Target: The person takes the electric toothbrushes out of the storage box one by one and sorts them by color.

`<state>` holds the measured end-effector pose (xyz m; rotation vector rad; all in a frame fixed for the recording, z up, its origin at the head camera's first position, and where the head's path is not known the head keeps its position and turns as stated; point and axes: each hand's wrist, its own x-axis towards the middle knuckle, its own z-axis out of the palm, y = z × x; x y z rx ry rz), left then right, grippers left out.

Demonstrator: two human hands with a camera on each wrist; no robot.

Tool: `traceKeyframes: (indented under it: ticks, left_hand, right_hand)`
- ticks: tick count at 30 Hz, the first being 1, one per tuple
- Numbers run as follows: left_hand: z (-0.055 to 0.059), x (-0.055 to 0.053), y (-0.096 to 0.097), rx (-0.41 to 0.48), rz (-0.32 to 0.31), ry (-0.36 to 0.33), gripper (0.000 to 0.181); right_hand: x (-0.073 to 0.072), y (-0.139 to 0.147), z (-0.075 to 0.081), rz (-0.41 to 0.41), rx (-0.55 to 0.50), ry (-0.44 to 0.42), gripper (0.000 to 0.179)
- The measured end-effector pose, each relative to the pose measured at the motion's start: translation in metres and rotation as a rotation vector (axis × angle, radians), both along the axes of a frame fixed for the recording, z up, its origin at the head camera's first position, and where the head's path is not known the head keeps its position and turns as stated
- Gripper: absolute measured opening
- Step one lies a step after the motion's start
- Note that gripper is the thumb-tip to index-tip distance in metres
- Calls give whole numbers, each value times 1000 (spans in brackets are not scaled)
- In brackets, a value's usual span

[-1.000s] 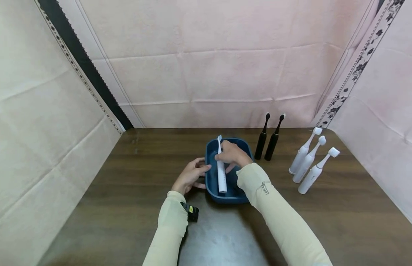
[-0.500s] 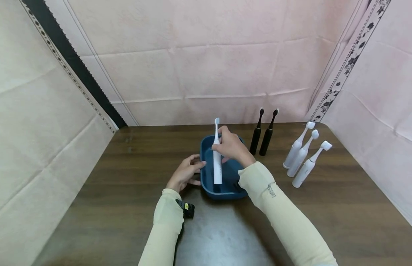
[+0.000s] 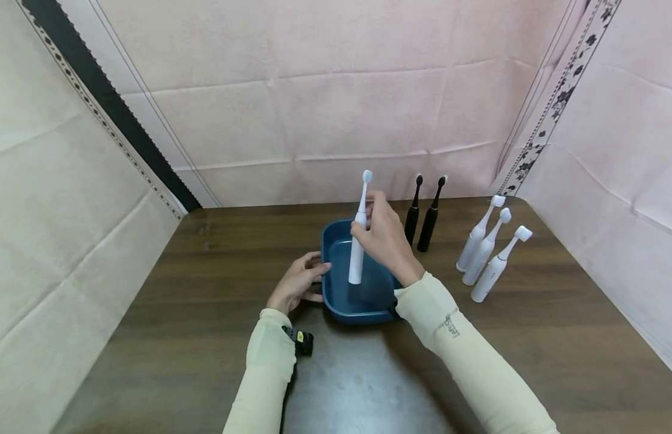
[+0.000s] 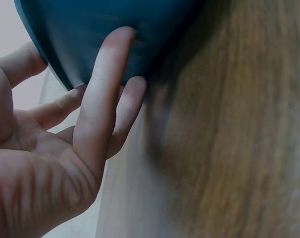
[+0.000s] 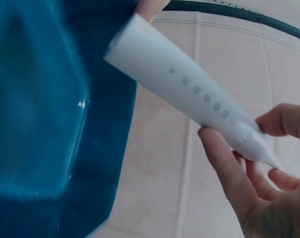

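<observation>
My right hand [image 3: 389,238] pinches a white electric toothbrush [image 3: 357,259] below its neck. The brush is nearly upright over a dark blue plastic basin [image 3: 363,314], head up. In the right wrist view, my fingertips and thumb hold the upper part of the toothbrush handle [image 5: 189,84], with a row of marks and a button showing. My left hand [image 3: 298,283] touches the basin's left side, its thumb at the rim. In the left wrist view, loosely extended fingers [image 4: 108,74] rest against the basin's outer wall [image 4: 90,34].
Two black electric toothbrushes [image 3: 429,226] stand behind my right hand. Farther right, three white ones [image 3: 490,274] stand in a slanting row on the brown wooden table [image 3: 216,349]. Pale cloth [image 3: 314,120] hangs around the back and sides.
My right hand has lifted the white toothbrush from low in the basin, and it now leans slightly right. My left hand stays at the basin's side. The head view has shifted a little.
</observation>
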<state>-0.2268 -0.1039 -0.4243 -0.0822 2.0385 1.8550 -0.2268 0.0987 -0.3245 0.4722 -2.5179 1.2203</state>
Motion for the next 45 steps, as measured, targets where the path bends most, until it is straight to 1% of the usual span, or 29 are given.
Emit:
traceKeyframes:
  ticks: [4,11,13,18,23,27,33,36,41,45]
  left_hand:
    - [-2,1,2,-4,-6,-5,53]
    - [-2,3,4,6,-15,8,60]
    - [-2,3,5,6,-14,11,61]
    - [-2,2,6,3,-11,13,64]
    - [-2,1,6,-1,-12,15,57]
    - [-2,1,6,-2,-7,9,52]
    - [-3,1,6,-12,11,5,56]
    - [-3,1,6,-18,7,9,55]
    - [-2,0,4,-27,-1,11,58]
    - [1,-3,0,-28,4,12,60]
  right_hand:
    - [4,9,-3,-43,8,75,52]
    - [7,29,-5,-142,28,159,53]
    - [8,35,-4,-167,30,173,52]
    - [13,50,-3,-218,24,176,52]
    - [17,63,-4,-256,31,193,53]
    - [18,72,-7,-302,48,218,54]
    - [21,84,-14,-344,79,252,53]
    - [28,89,-19,-346,76,247,51]
    - [46,95,-29,-345,61,226,51]
    - [57,100,-34,-349,59,246,52]
